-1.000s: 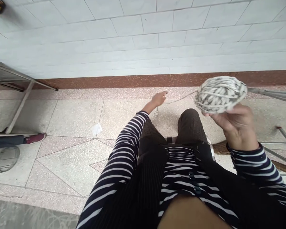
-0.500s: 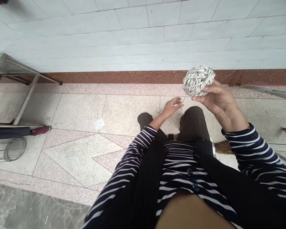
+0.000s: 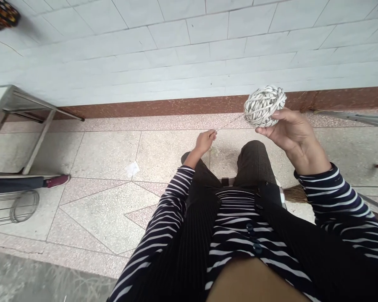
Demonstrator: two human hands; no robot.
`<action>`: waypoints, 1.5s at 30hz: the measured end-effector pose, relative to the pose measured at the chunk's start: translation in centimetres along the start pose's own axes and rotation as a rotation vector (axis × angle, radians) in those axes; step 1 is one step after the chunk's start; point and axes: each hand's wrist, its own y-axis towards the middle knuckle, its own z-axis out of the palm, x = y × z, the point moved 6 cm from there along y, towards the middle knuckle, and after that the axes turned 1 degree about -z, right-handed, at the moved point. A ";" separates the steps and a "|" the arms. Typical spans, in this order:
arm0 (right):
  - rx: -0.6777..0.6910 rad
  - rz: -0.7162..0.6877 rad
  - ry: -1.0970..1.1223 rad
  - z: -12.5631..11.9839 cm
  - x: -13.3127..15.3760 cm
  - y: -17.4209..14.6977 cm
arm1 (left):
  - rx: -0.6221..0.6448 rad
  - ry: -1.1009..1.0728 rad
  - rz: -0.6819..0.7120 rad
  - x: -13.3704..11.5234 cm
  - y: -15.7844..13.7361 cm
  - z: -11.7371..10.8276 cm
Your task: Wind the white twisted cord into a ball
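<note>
A ball of whitish cord (image 3: 264, 105) with dark flecks is held up in front of the wall's base by my right hand (image 3: 297, 134). The thumb and fingers grip its right and lower side. From the ball's left side a thin strand of cord (image 3: 229, 123) runs down to the left. My left hand (image 3: 204, 141) pinches that strand between closed fingertips, above my left knee. Below it on the floor lies a small pale tangle (image 3: 215, 149), too small to make out well.
A white tiled wall (image 3: 176, 75) with a red-brown skirting stands ahead. At left are a metal-legged table (image 3: 47, 126), a person's shoe (image 3: 57, 181) and a wire frame (image 3: 25, 206). White paper (image 3: 132, 168) lies on the floor. Broom-like bristles (image 3: 297, 194) and metal legs are at right.
My left hand has moved left and its fingers have closed on the strand, which now stretches between it and the ball. My right hand still holds the ball in nearly the same place.
</note>
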 end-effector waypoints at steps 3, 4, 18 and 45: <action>0.024 0.055 0.043 0.6 -1.1 -0.6 | -0.080 0.182 -0.024 0.0 1.8 -3.2; 0.041 0.058 0.042 1.1 -1.2 -0.7 | -0.102 0.174 -0.009 -0.9 2.2 -3.5; -0.105 -0.163 -0.198 0.1 0.5 1.4 | 0.088 -0.222 0.091 -4.5 -3.8 2.9; -0.255 -0.399 -0.528 -4.9 0.2 7.6 | 0.411 -0.290 0.065 -5.5 -6.4 1.5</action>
